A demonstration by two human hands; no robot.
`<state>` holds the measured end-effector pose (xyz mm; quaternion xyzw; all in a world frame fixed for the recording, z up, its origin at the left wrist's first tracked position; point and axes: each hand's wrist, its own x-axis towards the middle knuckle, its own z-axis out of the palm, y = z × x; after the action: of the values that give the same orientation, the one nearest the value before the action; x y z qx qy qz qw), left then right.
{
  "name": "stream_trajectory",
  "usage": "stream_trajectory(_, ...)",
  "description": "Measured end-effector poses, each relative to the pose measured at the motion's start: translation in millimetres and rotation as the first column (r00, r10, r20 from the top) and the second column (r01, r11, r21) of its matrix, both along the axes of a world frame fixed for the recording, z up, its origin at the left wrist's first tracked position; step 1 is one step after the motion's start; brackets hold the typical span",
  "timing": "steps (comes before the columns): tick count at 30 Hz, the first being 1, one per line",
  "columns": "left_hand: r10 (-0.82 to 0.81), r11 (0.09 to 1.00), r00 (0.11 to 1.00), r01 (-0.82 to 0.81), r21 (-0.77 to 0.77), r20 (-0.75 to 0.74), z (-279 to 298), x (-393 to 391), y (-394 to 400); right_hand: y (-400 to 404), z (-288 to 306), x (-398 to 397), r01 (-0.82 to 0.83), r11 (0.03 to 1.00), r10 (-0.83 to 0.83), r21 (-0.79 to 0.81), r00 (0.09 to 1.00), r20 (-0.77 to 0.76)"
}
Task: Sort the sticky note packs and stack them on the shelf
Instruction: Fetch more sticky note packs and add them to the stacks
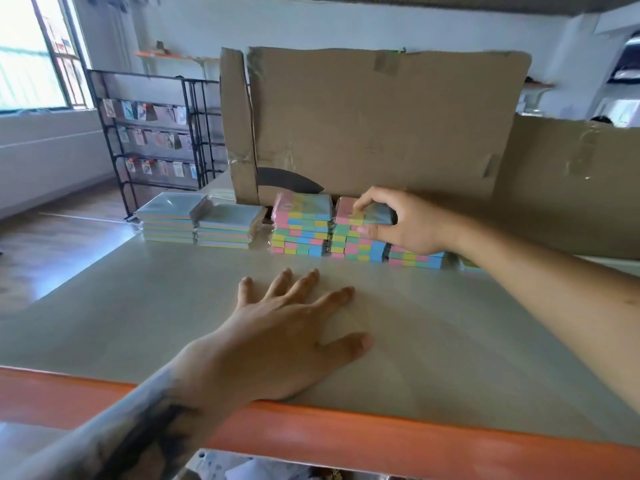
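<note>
shelf (145, 327) | left hand (277, 344) flat, spread; right hand (405, 223) pinching top pack (367, 213)

multicolour packs (301, 225): wrapped, stacked | pale packs (197, 223): two stacks, left | shelf (138, 306): beige

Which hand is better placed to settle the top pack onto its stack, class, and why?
The right hand: it already grips the top pack on the second multicoloured stack. The left hand lies flat and open on the shelf surface, nearer the orange edge, apart from every stack.
</note>
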<state>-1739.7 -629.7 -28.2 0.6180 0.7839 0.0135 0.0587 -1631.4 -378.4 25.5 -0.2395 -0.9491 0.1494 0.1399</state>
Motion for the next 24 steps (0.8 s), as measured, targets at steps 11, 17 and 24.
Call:
stream_trajectory(11, 0.016, 0.993, 0.999, -0.013, 0.120, -0.027, 16.2, 15.3, -7.5, -65.1, 1.0, 68.4, 0.047, 0.928, -0.071, 0.370, 0.996, 0.050)
stream_trajectory(17, 0.019, 0.980, 0.999, -0.024, 0.198, 0.026, 24.7, 105.3, 12.6, -88.9, -20.5, 196.2, 0.013, 0.943, -0.054, 0.332, 0.992, 0.114)
stream_trajectory(24, -0.125, 0.951, 0.986, 0.086, 0.297, 0.113, 12.6, 283.9, 76.3, -78.1, -49.7, 385.7, 0.313, 0.924, -0.319, 0.219, 0.948, -0.009)
